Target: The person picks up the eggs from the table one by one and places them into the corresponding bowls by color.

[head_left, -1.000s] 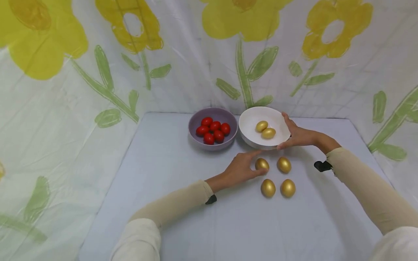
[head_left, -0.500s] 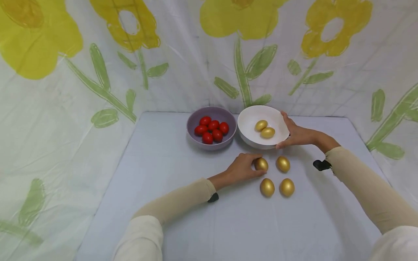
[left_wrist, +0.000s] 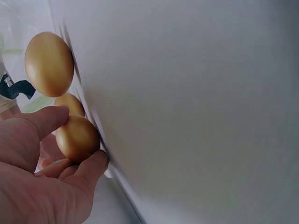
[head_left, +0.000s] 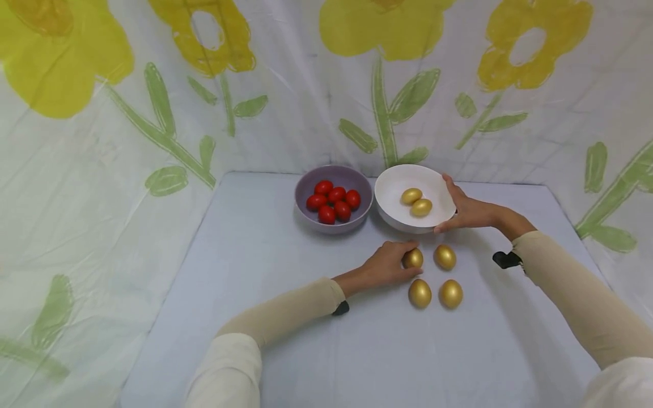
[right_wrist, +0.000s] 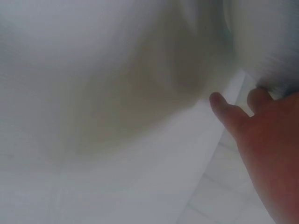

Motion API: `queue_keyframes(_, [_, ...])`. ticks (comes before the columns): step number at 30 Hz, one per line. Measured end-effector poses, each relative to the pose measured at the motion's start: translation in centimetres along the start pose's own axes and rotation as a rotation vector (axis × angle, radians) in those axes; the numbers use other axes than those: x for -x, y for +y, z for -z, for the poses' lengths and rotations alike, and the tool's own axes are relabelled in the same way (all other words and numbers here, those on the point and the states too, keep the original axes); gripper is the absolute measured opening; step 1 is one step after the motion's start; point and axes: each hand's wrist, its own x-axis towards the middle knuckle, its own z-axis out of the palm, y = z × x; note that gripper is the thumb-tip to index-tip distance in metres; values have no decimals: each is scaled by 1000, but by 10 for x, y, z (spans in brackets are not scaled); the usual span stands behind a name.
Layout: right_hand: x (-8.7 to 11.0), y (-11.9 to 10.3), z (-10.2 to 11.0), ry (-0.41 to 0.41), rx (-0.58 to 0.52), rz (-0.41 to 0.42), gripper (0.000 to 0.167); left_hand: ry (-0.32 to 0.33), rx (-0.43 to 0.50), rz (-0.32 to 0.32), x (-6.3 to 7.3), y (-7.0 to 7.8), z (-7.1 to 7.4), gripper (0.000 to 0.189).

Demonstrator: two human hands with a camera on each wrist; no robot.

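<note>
My left hand (head_left: 384,264) pinches a golden egg (head_left: 414,259) on the table, thumb on the near side and fingers on the far side. In the left wrist view, this egg (left_wrist: 78,139) sits between thumb and fingertips. My right hand (head_left: 473,214) holds the right side of a white bowl (head_left: 389,199), with the thumb low at the front and fingers along the back of the rim. Two golden eggs (head_left: 421,207) lie inside that bowl. Three more golden eggs (head_left: 445,257) stand on the table around the pinched one.
A purple bowl (head_left: 304,214) of several red eggs (head_left: 326,214) stands left of the white bowl, rims close together. Both are near the back edge of the pale table (head_left: 245,238). Behind hangs a white curtain (head_left: 291,113) painted with yellow flowers.
The left thumb and fingers have closed from a wide spread onto the golden egg. The right hand stays at the white bowl; the other eggs have not moved.
</note>
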Motion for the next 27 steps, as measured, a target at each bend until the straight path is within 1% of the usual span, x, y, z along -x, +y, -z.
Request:
queue_keyframes(3, [0,0,-1,1,-2,3,142,-12,20,-5,1,1,3,61])
queue_keyframes(6, [2,-1,-1,-1,-4,0,143,-31,33,-38,2,4,7,54])
queue_keyframes(9, [3,-2,-1,-2,1,-2,143,-41,57,-111,3,12,16,38])
queue_keyframes(11, [4,-2,0,-3,0,-1,143,-46,97,-163,4,19,24,31])
queue_keyframes(14, [6,-1,1,0,-8,6,143,-52,155,-237,3,30,38,32])
queue_keyframes(15, [7,0,1,0,-10,6,143,-51,181,-256,2,34,44,38])
queue_keyframes(17, [8,2,0,-1,-12,6,143,-34,189,-275,-1,41,56,49])
queue_keyframes(19, [8,5,-1,-4,-8,14,142,4,182,-269,-6,45,71,60])
queue_keyframes(21, [7,5,-1,-9,-7,21,142,43,161,-235,-13,48,88,64])
queue_keyframes(23, [5,4,-2,-10,-10,30,142,77,110,-193,-22,49,106,65])
queue_keyframes(25, [3,3,-1,-5,-15,29,143,94,72,-171,-32,48,122,67])
queue_keyframes(27, [2,1,0,2,-19,31,144,96,48,-157,-42,46,135,68])
